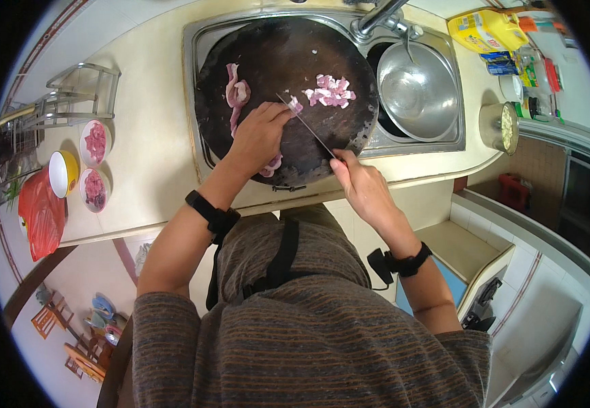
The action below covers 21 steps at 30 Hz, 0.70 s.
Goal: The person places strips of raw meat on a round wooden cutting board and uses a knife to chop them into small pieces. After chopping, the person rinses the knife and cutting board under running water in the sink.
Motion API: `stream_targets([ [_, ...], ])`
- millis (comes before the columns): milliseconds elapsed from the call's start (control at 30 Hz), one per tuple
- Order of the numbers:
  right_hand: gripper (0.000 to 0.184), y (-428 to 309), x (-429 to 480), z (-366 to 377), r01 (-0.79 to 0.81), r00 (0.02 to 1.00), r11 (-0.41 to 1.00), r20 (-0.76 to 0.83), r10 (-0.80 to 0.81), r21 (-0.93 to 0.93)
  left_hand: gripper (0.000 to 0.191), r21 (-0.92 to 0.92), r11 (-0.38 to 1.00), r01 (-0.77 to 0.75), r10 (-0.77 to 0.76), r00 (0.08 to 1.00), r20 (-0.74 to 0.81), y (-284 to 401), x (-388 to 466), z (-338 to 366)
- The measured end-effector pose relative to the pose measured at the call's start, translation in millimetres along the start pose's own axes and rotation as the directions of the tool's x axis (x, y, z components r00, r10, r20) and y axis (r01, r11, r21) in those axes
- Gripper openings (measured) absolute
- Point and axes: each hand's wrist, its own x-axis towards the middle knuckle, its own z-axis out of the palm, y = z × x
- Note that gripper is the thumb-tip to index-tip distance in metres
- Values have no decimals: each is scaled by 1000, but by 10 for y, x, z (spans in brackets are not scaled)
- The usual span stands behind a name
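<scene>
A round, dark cutting board [295, 46] lies over the left part of a steel sink. My right hand [359, 181] grips the handle of a knife [309, 128], whose blade points up and left across the board. Beside the blade tip, my left hand [262, 132] presses on meat, its fingers bent; most of that piece is hidden under the hand. A small bit of pink and white meat [295, 105] sits at the blade. Diced meat [329, 92] forms a pile to the right. A long meat strip [235, 94] lies at the left, and another piece [272, 166] shows below my left wrist.
A steel bowl [417, 92] rests in the right basin under the faucet [379, 20]. Two bowls of meat [87, 145] [87, 189], a yellow bowl [63, 174], a red plastic bag [42, 214] and a metal rack [85, 97] stand left. A metal pot [491, 127] stands right.
</scene>
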Motion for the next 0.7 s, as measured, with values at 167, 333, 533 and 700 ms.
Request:
stream_targets([
  [167,44,-251,682,126,100,995,995,-22,-100,2,30,28,1000,10,-15,981,191,100,-8,50],
  [333,49,46,390,17,26,1000,991,-12,-25,130,21,-139,969,206,-214,976,-45,80,-78,-227],
  [533,49,195,-188,-62,-32,995,994,-92,41,102,15,-112,987,112,-117,992,-37,67,-114,-235],
  [700,49,88,-254,7,-26,999,999,36,27,-34,13,-19,998,63,-63,998,-8,44,-47,-72],
])
